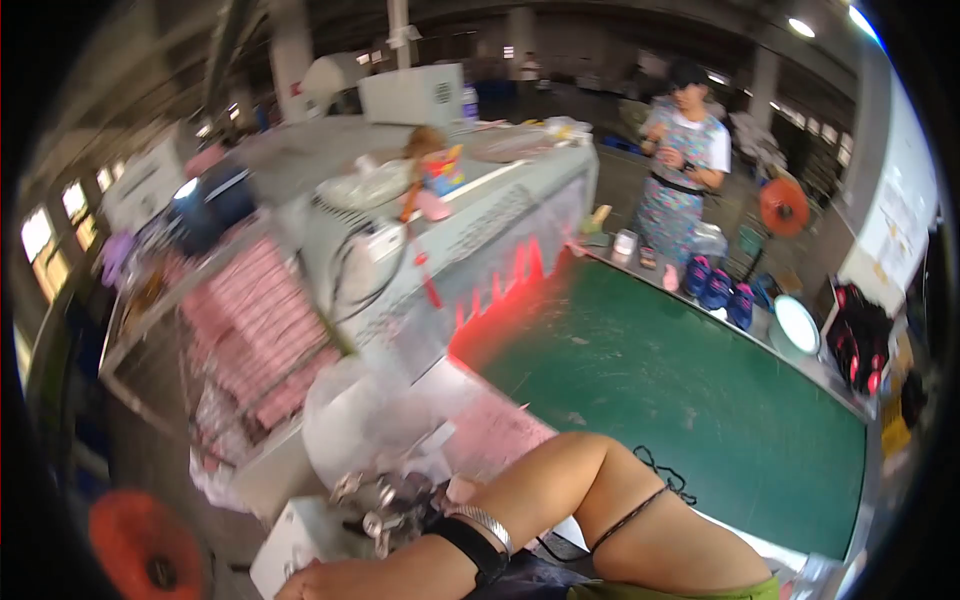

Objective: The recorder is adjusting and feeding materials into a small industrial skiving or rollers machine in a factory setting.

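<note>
Near left: hand (325, 581) beside white box (288, 538) | fingers, either hand: I cannot tell | loose black cord (672, 481) over green belt (690, 400) might snag, if belt runs

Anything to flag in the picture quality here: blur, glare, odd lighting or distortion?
Head view, rim: strong fisheye bending and black corners; head view, lower left: round orange fan looks blurred; head view, centre: red glow at the long grey machine spills onto the edge of the flat green belt; head view, top: white ceiling lamp overexposed.
</note>
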{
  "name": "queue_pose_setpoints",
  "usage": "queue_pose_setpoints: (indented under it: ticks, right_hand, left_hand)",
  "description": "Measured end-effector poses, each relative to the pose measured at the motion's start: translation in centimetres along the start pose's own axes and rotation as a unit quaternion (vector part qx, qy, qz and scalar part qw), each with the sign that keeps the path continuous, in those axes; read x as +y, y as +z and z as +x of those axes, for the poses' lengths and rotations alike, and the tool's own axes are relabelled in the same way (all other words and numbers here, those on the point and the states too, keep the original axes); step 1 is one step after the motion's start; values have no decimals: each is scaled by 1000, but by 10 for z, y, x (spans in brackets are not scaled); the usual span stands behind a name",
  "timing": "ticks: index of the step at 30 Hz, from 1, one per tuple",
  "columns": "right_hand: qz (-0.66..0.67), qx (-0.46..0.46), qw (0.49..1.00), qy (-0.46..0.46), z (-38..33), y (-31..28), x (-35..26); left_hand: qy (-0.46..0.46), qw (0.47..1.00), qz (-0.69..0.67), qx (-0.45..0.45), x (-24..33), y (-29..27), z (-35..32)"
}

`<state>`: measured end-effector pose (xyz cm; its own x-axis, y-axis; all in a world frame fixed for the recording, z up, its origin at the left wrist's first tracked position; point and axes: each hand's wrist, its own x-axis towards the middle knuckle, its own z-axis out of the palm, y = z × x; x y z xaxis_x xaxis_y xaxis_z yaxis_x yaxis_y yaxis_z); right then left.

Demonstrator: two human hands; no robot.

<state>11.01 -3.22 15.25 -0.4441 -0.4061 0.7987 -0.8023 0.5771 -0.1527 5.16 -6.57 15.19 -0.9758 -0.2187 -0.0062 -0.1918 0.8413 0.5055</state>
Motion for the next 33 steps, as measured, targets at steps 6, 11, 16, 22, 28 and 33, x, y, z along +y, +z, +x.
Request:
queue_pose_setpoints:
  ticks: [6, 11, 16, 22, 28, 33]
  right_hand:
    - [120, -92, 988, 10, 56, 100, 6]
    - [105, -300, 948, -8, 104, 188, 9]
    - [-5, -346, 938, -12, 117, 282, -4]
    - [41, -327, 936, 125, 101, 289, 3]
    - [-41, -274, 898, 341, 78, 209, -6]
    - [-89, -174, 861, 470, 33, 164, -50]
  left_hand:
    - [-225, 553, -558, -576, -194, -94, 128]
    - [-293, 485, -629, -532, -300, -89, 179]
    - [-312, 473, -660, -493, -369, -69, 227]
    - [-264, 447, -712, -472, -422, 3, 289]
    - [-173, 753, -593, -226, -441, 135, 392]
    - [28, 846, -405, -345, -501, 327, 489]
